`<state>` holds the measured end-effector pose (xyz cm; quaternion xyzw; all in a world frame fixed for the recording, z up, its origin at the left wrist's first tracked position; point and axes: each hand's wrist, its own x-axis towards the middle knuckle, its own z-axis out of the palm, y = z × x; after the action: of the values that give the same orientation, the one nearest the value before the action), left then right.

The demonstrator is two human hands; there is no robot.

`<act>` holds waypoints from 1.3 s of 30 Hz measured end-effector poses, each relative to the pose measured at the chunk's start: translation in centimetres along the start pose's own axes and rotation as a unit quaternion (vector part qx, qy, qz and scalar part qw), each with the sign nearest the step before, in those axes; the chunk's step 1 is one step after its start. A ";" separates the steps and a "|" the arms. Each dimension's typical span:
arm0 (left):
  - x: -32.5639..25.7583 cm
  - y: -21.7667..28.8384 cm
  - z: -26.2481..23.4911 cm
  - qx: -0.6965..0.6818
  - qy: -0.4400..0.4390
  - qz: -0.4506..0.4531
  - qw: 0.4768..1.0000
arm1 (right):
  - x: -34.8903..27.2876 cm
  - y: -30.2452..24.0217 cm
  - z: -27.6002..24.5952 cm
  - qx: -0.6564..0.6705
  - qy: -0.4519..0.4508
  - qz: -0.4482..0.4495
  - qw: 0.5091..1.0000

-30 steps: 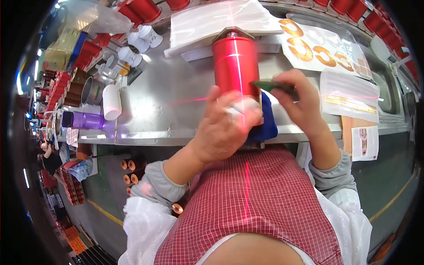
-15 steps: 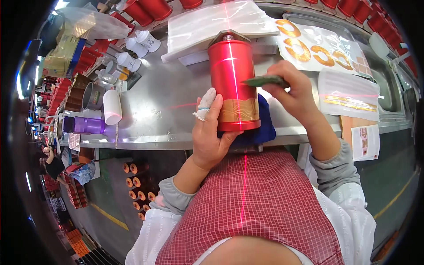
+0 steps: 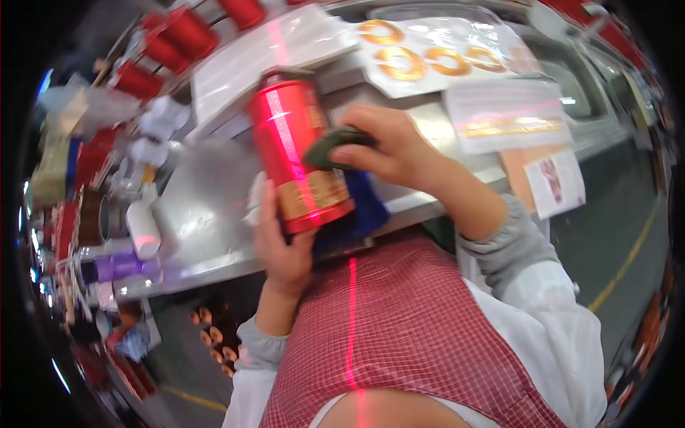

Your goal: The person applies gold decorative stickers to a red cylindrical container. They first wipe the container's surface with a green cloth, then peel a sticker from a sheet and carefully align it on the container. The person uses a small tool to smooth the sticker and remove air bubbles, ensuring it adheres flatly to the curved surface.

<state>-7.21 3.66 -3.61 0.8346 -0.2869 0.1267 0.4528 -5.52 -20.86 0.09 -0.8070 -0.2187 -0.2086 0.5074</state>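
Left hand (image 3: 280, 242) wrapped around lower part of red canister (image 3: 300, 153), holding it tilted above steel bench (image 3: 200, 214) edge. Right hand (image 3: 389, 146) closed on dark green tool (image 3: 330, 145), tool tip pressed to canister side. Blue cloth (image 3: 360, 214) just behind canister base.

I see a steel bench (image 3: 207, 214) w/ white sheets (image 3: 271, 60) at back, a sheet of gold rings (image 3: 435, 60) to the right, a white roll (image 3: 143, 228) and purple tube (image 3: 118, 267) near left edge, blue cloth (image 3: 364, 207) at front.
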 end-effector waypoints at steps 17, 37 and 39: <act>-0.4 -0.5 1.2 -0.106 0.045 -0.011 0.993 | -15.8 4.9 -17.9 -0.566 0.034 0.239 0.788; -0.6 -0.5 1.0 -0.099 0.019 -0.012 0.995 | -11.4 5.0 -16.1 -0.488 -0.013 0.238 0.840; -0.6 -0.6 0.9 -0.101 0.024 -0.019 0.994 | -11.2 5.1 -16.7 -0.511 -0.025 0.223 0.830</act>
<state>-7.34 3.38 -4.79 0.7866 -0.2710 0.1083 0.5441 -13.70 -39.61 -3.29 -0.9828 0.0920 -0.1520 0.0501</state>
